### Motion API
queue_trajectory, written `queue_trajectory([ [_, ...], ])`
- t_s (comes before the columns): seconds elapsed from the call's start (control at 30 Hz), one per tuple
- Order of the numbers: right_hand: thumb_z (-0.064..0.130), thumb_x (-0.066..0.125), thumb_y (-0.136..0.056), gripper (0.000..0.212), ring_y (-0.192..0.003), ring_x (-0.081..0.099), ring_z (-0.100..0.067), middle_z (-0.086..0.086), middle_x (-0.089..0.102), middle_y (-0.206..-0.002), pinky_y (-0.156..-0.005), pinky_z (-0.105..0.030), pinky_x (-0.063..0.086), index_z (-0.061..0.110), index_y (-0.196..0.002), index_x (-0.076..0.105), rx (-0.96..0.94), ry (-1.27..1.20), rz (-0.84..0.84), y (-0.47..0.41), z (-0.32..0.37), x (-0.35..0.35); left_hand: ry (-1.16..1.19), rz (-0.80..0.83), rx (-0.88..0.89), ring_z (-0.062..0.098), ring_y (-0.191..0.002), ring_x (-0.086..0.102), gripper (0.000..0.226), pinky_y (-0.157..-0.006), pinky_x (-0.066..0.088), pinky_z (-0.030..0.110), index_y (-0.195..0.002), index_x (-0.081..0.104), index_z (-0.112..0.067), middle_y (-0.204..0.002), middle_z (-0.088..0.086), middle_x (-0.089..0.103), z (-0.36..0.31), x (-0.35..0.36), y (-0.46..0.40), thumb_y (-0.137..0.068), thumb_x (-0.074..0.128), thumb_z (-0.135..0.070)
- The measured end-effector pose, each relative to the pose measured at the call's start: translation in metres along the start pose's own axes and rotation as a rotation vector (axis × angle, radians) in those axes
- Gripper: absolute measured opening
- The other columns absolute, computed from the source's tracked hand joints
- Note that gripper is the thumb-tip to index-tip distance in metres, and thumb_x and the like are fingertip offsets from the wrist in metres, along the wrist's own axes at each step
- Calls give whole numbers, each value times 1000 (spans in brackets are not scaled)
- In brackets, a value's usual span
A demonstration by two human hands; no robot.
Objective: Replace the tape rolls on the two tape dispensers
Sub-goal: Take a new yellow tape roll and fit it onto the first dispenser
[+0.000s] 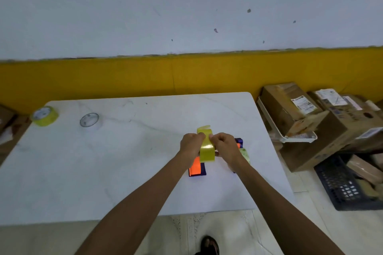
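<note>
Orange and dark blue, one tape dispenser (196, 168) lies on the white table (124, 172) under the left hand (190, 145). Both hands, left and right hand (224, 147), pinch a yellow strip of tape (206, 149) between them. A second dispenser (239, 143) sits behind the right hand (mostly hidden). Far left rest a clear roll (89, 120) and a yellow roll (44, 116).

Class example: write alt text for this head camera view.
Both hands, left hand and right hand, pinch a yellow tape strip above an orange-and-blue dispenser on a white table; two tape rolls sit far left.
</note>
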State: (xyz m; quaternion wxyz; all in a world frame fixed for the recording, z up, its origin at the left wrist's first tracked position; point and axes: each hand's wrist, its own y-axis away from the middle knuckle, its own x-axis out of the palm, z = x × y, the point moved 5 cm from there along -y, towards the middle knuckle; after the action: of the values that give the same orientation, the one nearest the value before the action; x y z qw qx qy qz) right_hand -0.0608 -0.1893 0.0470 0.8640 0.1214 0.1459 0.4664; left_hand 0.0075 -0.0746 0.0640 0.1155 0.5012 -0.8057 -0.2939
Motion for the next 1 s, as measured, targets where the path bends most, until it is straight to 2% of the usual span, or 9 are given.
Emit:
queue_trajectory([
  [0.13,26,56,-94,25,-81,65,-26,-14,61,-83,-79,-49,59,9,-76,58,37,-11,16,-8,-14,-11,-11,-24,-41,39,-98,68,22,-86,57,56,-78,62,-9,-104,24,69,4,14,-3,-68,57,-28],
  [0.27,27,56,-94,24,-81,64,-26,-12,62,-81,-83,-54,58,12,-75,58,79,-16,19,-13,-27,-12,-43,-37,-79,39,-99,68,24,-88,56,56,-78,60,-11,-108,24,68,13,20,-12,-64,54,-30],
  [0.37,30,57,-92,25,-81,63,-26,-10,60,-78,-81,-58,57,15,-72,58,110,28,0,-15,-40,-13,-59,21,-116,37,-101,67,23,-91,55,54,-81,61,-16,-110,21,68,22,26,-16,-64,52,-29],
  [0.53,27,57,-93,27,-81,62,-28,-16,59,-80,-81,-60,57,14,-70,58,145,61,7,-21,-52,-12,-39,33,-160,36,-102,67,6,-90,57,51,-78,58,-19,-107,18,68,33,28,-19,-78,52,-18],
  [0.8,28,56,-93,27,-85,63,-32,-18,60,-83,-81,-59,57,14,-71,60,168,116,15,-21,-64,-12,-46,63,-157,36,-101,68,9,-90,57,52,-79,59,-19,-112,21,67,51,30,-32,-79,50,-16],
  [0.87,28,55,-92,28,-81,61,-31,-17,57,-80,-79,-62,56,14,-68,58,158,130,8,-22,-65,-13,-113,12,-103,34,-91,69,10,-84,59,45,-76,58,-14,-102,20,68,49,26,-34,-77,49,-19],
  [0.9,28,55,-92,29,-80,60,-31,-16,56,-78,-78,-63,56,14,-67,57,155,134,2,-24,-65,-13,-175,-39,-43,30,-79,66,12,-74,59,36,-73,56,-12,-91,17,67,46,21,-36,-78,47,-19],
  [0.97,27,54,-93,30,-78,58,-30,-14,55,-75,-78,-63,56,15,-65,55,156,148,-9,-27,-66,-14,-300,-187,112,19,-64,53,17,-56,44,26,-71,53,-11,-75,6,60,41,4,-38,-85,43,-15],
  [1.0,26,54,-93,30,-78,59,-30,-14,55,-75,-79,-62,56,15,-66,55,160,153,-10,-28,-66,-14,-345,-260,177,17,-65,52,18,-55,42,26,-75,56,-10,-76,3,60,42,-5,-39,-87,43,-13],
])
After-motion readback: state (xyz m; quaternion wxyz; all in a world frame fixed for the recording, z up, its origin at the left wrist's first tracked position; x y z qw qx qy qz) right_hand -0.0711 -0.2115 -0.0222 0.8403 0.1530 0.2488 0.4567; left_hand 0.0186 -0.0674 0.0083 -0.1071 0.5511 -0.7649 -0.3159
